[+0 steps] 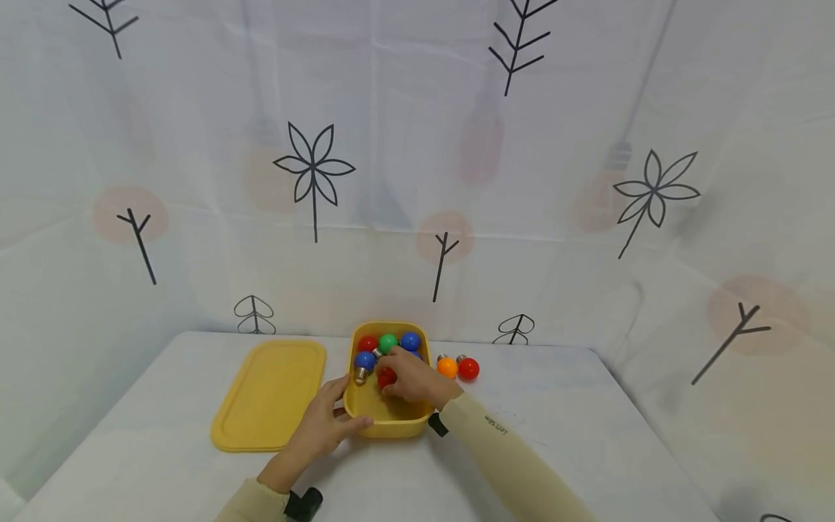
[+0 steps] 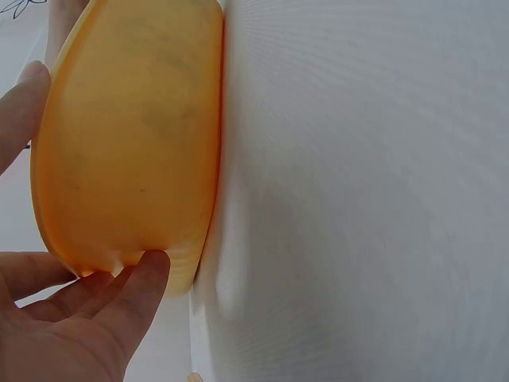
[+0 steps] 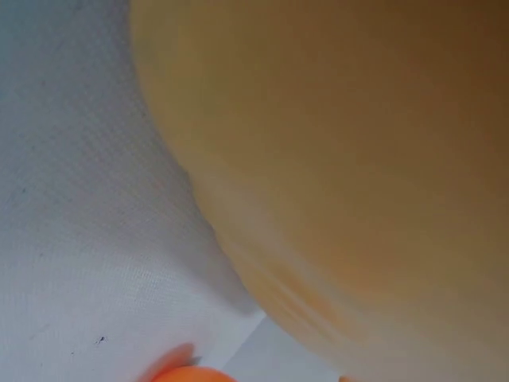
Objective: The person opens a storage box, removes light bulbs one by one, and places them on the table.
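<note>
A yellow plastic container [image 1: 394,430] stands on the table with several small coloured light bulbs inside. My left hand [image 1: 316,426] holds its near left corner, fingers along the side and thumb at the front. In the left wrist view those fingers [image 2: 143,290] press against the outer wall. My right hand [image 1: 412,377] reaches into the container and pinches a red bulb [image 1: 386,378], partly covered by the hand. Around it lie a blue bulb [image 1: 364,361], another red bulb [image 1: 368,344], a green bulb [image 1: 388,343] and a further blue bulb [image 1: 410,341].
A flat yellow lid [image 1: 274,395] lies left of the container. To the right, an orange bulb [image 1: 446,367] and a red bulb [image 1: 468,369] rest on the white table [image 1: 541,435]. Behind the table hangs a patterned cloth [image 1: 391,275].
</note>
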Motion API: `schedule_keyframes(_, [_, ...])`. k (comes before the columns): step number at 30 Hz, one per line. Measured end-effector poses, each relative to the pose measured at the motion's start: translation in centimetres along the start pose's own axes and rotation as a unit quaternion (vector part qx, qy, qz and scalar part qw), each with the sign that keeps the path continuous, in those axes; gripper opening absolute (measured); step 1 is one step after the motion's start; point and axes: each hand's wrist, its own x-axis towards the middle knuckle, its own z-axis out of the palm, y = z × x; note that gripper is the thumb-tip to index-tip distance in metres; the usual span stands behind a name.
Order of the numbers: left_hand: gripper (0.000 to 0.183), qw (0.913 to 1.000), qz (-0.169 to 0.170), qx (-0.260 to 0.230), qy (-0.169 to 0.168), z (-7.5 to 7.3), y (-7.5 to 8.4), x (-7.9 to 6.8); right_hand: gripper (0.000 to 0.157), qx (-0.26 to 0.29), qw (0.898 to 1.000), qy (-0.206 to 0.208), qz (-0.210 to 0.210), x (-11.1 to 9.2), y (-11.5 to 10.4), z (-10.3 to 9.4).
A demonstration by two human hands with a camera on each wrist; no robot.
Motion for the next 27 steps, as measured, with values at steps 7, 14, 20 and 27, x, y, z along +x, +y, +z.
schedule_keyframes(7, [0.087,1.0,-0.001,-0.006,-0.002,-0.1,0.0,0.0,0.034,0.002,1.0,-0.003,0.006,0.0,-0.1,-0.1])
schedule_keyframes(14, [0.087,1.0,0.0,-0.008,-0.003,0.0,0.1,0.0,0.034,0.005,1.0,0.009,0.005,-0.2,-0.2,-0.3])
schedule_keyframes(20, [0.087,0.9999,-0.01,-0.004,0.001,0.0,0.1,0.0,0.033,0.019,0.999,0.033,-0.001,-0.7,-0.1,-0.7])
schedule_keyframes(27, [0.088,0.9999,-0.011,-0.003,0.002,0.0,-0.1,0.1,0.029,0.03,0.996,0.083,-0.028,-1.9,0.5,-1.9])
